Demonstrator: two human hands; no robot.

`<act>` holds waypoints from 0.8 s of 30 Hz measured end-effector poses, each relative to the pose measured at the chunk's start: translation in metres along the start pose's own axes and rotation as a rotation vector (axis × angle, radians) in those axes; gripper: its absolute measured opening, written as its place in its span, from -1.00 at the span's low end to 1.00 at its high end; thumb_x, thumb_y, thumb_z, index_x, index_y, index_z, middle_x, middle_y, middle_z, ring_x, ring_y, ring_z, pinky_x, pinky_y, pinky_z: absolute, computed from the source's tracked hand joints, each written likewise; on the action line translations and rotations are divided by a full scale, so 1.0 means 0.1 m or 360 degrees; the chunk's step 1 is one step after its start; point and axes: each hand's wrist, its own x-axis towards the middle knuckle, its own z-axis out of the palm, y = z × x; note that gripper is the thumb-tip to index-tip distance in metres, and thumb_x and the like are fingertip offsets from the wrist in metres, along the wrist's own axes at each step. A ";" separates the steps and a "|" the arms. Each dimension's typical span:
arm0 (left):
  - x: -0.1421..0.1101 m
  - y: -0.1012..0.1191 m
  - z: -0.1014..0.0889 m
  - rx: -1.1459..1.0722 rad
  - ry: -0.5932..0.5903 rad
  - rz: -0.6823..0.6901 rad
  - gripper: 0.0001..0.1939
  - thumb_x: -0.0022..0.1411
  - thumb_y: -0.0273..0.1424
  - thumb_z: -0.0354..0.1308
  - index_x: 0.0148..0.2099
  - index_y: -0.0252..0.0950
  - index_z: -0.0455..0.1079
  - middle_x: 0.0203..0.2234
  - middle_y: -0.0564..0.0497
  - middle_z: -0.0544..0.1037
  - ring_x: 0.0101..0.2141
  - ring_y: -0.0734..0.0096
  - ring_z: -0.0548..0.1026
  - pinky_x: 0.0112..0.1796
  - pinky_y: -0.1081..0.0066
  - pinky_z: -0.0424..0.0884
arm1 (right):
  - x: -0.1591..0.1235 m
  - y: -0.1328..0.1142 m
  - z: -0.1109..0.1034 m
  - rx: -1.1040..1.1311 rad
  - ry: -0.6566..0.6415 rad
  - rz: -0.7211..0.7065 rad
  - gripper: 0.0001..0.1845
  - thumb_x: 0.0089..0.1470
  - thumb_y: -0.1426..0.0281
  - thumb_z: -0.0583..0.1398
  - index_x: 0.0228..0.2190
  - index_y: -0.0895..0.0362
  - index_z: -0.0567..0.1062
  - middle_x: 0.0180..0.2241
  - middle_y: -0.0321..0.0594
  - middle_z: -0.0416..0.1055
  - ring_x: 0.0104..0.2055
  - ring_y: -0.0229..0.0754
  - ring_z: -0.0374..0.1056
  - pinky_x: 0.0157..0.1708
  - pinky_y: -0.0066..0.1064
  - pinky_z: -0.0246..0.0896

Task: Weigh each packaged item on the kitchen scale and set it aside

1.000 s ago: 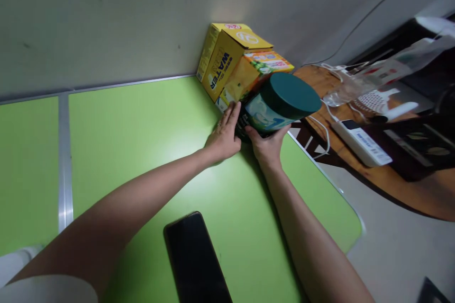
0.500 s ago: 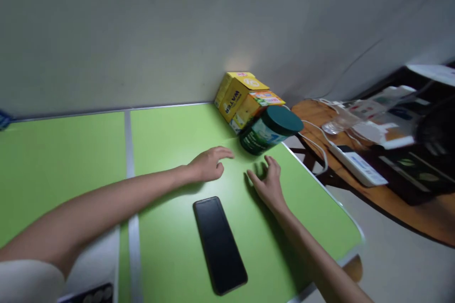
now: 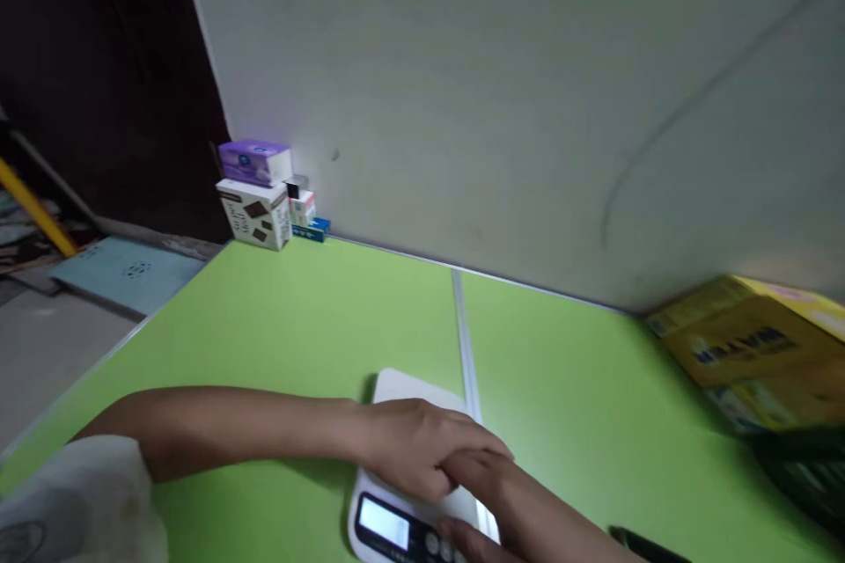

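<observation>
A white digital kitchen scale [image 3: 397, 385] lies on the green table, its small display [image 3: 384, 522] lit. My left hand [image 3: 422, 444] is over the scale, back up, with fingers stretched out to the right and nothing seen in them. Coming in from the right, my right hand [image 3: 485, 479] crosses close under the left fingers, and the two hands overlap. The right thumb lies at the scale's buttons [image 3: 433, 543]. Most right fingers are hidden beneath the left hand, so whether they are closed does not show.
A yellow box [image 3: 759, 347] and a dark green tub [image 3: 809, 471] stand at the right. A dark phone edge [image 3: 647, 545] shows at the bottom. At the far left corner, a purple tissue pack [image 3: 247, 163] sits on a white box [image 3: 254, 215], beside small boxes [image 3: 310, 229].
The view has swung left. Both hands have left the table near the green tub and come together over the scale.
</observation>
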 end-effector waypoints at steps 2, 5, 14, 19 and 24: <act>-0.30 -0.20 -0.09 -0.0132 0.0154 -0.0115 -0.25 -0.04 -0.60 0.09 0.26 -0.30 0.24 0.08 -0.11 0.48 0.05 0.09 0.47 0.01 0.17 0.44 | 0.37 -0.19 -0.06 -0.0050 -0.0121 -0.0118 -0.70 0.07 0.43 0.15 -0.12 0.17 0.49 -0.09 -0.03 0.49 -0.04 -0.01 0.43 -0.04 -0.17 0.38; -0.57 -0.57 -0.19 -0.0337 0.0554 -0.0237 -0.30 -0.11 -0.67 0.08 0.17 -0.33 0.34 0.02 -0.14 0.52 0.01 0.11 0.49 -0.01 0.20 0.45 | 0.94 -0.39 -0.13 -0.0166 -0.0220 -0.0172 -0.79 0.10 0.45 0.15 -0.21 0.21 0.48 -0.14 -0.02 0.49 -0.13 -0.05 0.43 -0.11 -0.20 0.37; -1.02 -1.61 -0.64 -0.0122 0.1815 -0.0264 -0.51 -0.08 -0.73 -0.01 -0.09 -0.33 0.44 -0.06 -0.16 0.50 0.01 0.16 0.47 0.08 0.10 0.40 | 2.49 -0.43 -0.08 0.0082 -0.0110 -0.0260 -0.74 0.07 0.50 0.14 -0.16 0.23 0.43 -0.19 -0.02 0.50 -0.19 -0.09 0.44 -0.14 -0.14 0.37; -1.32 -1.80 -1.58 0.0082 0.2530 -0.0352 -0.51 0.17 -0.65 -0.01 0.14 -0.27 0.23 0.15 -0.18 0.32 0.24 0.17 0.22 0.27 0.03 0.09 | 3.24 -0.64 -0.46 0.0899 0.0380 -0.0197 -0.51 0.05 0.31 0.22 0.03 0.14 0.36 0.05 -0.04 0.40 0.03 -0.06 0.38 0.12 -0.05 0.27; -1.53 -1.81 -2.79 -0.0111 0.2982 -0.0765 -0.50 0.34 -0.55 -0.04 0.29 -0.49 0.03 0.33 -0.26 0.09 0.36 0.16 -0.05 0.32 0.20 -0.13 | 4.04 -1.03 -1.02 0.1443 0.0764 -0.0243 -0.44 0.12 0.27 0.14 0.12 0.21 0.24 0.18 -0.05 0.28 0.23 -0.09 0.22 0.22 -0.22 0.15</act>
